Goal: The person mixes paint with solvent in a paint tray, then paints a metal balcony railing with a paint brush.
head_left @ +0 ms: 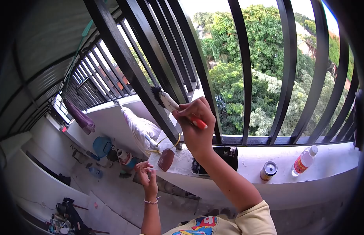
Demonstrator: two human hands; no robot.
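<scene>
My right hand is closed around the red handle of a paintbrush. The brush has a pale middle section and bristles dark with black paint. Its bristles are at a black metal bar of the railing and seem to touch it. Lower down, my left hand is held up beside the ledge with fingers loosely bent and apart, nothing visible in it. A reddish-brown block lies on the ledge just right of that hand. Behind my right forearm sits a black paint tray, partly hidden.
On the white ledge stand a can and a clear bottle with a red label. A white cloth bundle hangs over the wall. Below are a blue tub and a bucket. A purple cloth hangs at left.
</scene>
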